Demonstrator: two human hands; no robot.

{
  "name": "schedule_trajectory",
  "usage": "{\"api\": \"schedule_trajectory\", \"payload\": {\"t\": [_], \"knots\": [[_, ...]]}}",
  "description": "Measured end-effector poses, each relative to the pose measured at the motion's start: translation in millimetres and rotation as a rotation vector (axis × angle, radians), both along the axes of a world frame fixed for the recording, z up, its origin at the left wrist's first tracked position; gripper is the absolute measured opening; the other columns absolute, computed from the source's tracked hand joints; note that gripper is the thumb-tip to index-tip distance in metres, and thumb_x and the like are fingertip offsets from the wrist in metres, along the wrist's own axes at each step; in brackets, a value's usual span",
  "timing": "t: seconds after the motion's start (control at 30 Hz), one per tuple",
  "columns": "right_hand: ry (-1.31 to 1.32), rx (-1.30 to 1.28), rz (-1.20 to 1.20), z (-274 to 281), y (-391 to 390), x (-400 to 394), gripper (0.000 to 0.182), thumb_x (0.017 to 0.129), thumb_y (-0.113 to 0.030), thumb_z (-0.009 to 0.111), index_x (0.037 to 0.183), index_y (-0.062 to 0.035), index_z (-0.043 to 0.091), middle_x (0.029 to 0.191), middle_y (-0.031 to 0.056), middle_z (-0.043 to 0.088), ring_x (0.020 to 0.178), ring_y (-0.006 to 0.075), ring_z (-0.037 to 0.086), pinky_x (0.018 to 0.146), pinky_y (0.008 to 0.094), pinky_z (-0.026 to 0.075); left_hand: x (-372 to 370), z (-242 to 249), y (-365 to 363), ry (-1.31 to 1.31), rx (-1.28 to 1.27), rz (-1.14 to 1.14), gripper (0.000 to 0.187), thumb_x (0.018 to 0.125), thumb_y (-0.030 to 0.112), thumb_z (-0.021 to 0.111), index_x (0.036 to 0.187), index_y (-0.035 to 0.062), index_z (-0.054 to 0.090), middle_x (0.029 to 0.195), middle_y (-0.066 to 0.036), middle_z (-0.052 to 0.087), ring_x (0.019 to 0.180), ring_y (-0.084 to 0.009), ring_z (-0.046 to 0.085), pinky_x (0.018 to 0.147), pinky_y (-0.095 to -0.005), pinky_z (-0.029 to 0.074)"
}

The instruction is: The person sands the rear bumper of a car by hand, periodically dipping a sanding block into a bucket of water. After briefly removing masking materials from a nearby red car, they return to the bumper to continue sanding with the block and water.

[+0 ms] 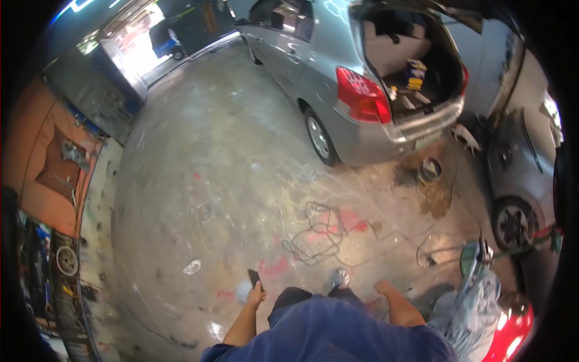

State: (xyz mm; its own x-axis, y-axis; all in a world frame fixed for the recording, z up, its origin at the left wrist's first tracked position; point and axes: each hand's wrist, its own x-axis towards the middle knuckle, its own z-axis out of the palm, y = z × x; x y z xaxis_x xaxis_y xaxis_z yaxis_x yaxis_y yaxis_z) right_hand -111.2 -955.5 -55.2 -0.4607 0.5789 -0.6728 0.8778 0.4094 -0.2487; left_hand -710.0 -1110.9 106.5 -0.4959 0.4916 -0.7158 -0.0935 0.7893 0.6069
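Observation:
My left hand (256,294) hangs at my side, closed around a small dark flat object (254,278) that sticks up above the fingers. My right hand (383,287) swings low on the other side; it looks loosely curled with nothing visible in it. Between them are my dark blue top (338,332) and one shoe (341,277) stepping onto the concrete floor (211,157).
A silver hatchback (338,66) stands ahead with its boot open and items inside. A loose cable (316,232) lies coiled on the floor ahead. A dark car (518,181) is at right, a red car panel (512,335) with a cloth at lower right.

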Motion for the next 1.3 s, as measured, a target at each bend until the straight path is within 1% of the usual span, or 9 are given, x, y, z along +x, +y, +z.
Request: {"api": "schedule_trajectory", "payload": {"t": [0.13, 0.27, 0.43, 0.53, 0.63, 0.8, 1.03, 1.1, 1.3], "knots": [[0.047, 0.229, -0.381, -38.1, 207.9, -26.9, 0.044, 0.103, -0.033, 0.045, 0.127, -0.0041, 0.068, 0.131, 0.022, 0.067, 0.121, 0.0405, 0.064, 0.107, 0.0536, 0.047, -9.6, 4.7, -22.3, -0.011, -0.124, 0.056, 0.076, 0.103, 0.067, 0.044, 0.139, 0.0018, 0.056, 0.112, -0.015, 0.072, 0.092, -0.0271, 0.071, 0.077, -0.0453, 0.056], [0.419, 0.375, -0.857, 149.3, 279.0, -101.1, 0.034, 0.092, -0.028, 0.057, 0.103, 0.0003, 0.072, 0.089, 0.0248, 0.074, 0.082, 0.0349, 0.073, 0.072, 0.0471, 0.055, -16.1, 32.3, -43.3, -0.011, -0.248, -0.051, 0.07, 0.105, 0.063, 0.041, 0.116, -0.0012, 0.068, 0.087, -0.012, 0.07, 0.068, -0.0229, 0.065, 0.065, -0.0374, 0.053], [0.48, 0.191, -0.823, 208.5, 229.9, -158.8, 0.039, 0.096, -0.033, 0.056, 0.105, 0.0011, 0.071, 0.101, 0.0276, 0.072, 0.096, 0.0429, 0.071, 0.083, 0.0517, 0.053, -58.9, 0.3, -47.0, -0.024, -0.169, -0.058, 0.068, 0.105, 0.063, 0.042, 0.093, 0.001, 0.065, 0.07, -0.009, 0.062, 0.06, -0.0196, 0.06, 0.055, -0.0348, 0.047], [0.264, 0.135, -0.64, 94.9, 155.9, -124.7, 0.032, 0.097, -0.03, 0.058, 0.093, 0.0006, 0.067, 0.081, 0.0163, 0.07, 0.074, 0.0297, 0.069, 0.071, 0.0459, 0.053, -88.0, -26.6, -30.4, -0.08, -0.122, -0.064, 0.067, 0.104, 0.066, 0.042, 0.091, 0.0032, 0.064, 0.069, -0.009, 0.06, 0.059, -0.0193, 0.059, 0.053, -0.0347, 0.049], [-0.165, -0.214, 0.085, 62.8, 47.9, -98.1, 0.034, 0.095, -0.031, 0.058, 0.105, -0.0035, 0.075, 0.108, 0.0214, 0.073, 0.103, 0.0423, 0.069, 0.093, 0.0517, 0.053, -123.4, -75.3, -6.2, -0.156, -0.235, 0.034, 0.072, 0.101, 0.069, 0.043, 0.098, 0.001, 0.066, 0.074, -0.011, 0.065, 0.064, -0.0215, 0.065, 0.055, -0.0352, 0.052], [-0.173, -0.422, -0.514, 71.1, -77.6, -60.9, 0.027, 0.089, -0.03, 0.063, 0.095, -0.0061, 0.075, 0.092, 0.0171, 0.074, 0.09, 0.0365, 0.073, 0.077, 0.0493, 0.057, -148.7, -78.1, 91.7, 0.033, -0.066, -0.147, 0.077, 0.101, 0.069, 0.045, 0.099, -0.0035, 0.069, 0.081, -0.014, 0.069, 0.069, -0.0237, 0.069, 0.056, -0.0368, 0.054], [-0.135, 0.18, 0.069, 89.5, 28.9, -41.2, 0.021, 0.082, -0.023, 0.064, 0.092, -0.0076, 0.075, 0.093, 0.0179, 0.074, 0.097, 0.0348, 0.072, 0.077, 0.0492, 0.056, -155.8, -52.7, 156.0, -0.073, -0.104, -0.276, 0.075, 0.101, 0.069, 0.046, 0.131, 0.0017, 0.06, 0.113, -0.013, 0.071, 0.092, -0.0269, 0.071, 0.075, -0.0445, 0.056], [0.082, 0.176, -0.82, 140.7, 97.3, -91.0, 0.04, 0.098, -0.034, 0.055, 0.107, 0.0016, 0.071, 0.112, 0.0297, 0.069, 0.109, 0.0461, 0.066, 0.094, 0.0524, 0.052, -163.2, -55.0, 142.4, -0.059, -0.148, -0.256, 0.072, 0.101, 0.068, 0.046, 0.116, 0.0, 0.064, 0.096, -0.012, 0.07, 0.078, -0.0243, 0.068, 0.063, -0.0397, 0.053], [0.553, 0.168, -1.044, 239.7, 208.2, -182.2, 0.045, 0.1, -0.036, 0.062, 0.127, -0.0006, 0.066, 0.108, 0.0199, 0.074, 0.102, 0.0322, 0.071, 0.092, 0.0422, 0.053, -180.0, -59.1, 85.3, -0.032, -0.427, -0.289, 0.075, 0.101, 0.071, 0.043, 0.106, 0.0001, 0.067, 0.079, -0.011, 0.067, 0.064, -0.0229, 0.066, 0.054, -0.0376, 0.052]]}}
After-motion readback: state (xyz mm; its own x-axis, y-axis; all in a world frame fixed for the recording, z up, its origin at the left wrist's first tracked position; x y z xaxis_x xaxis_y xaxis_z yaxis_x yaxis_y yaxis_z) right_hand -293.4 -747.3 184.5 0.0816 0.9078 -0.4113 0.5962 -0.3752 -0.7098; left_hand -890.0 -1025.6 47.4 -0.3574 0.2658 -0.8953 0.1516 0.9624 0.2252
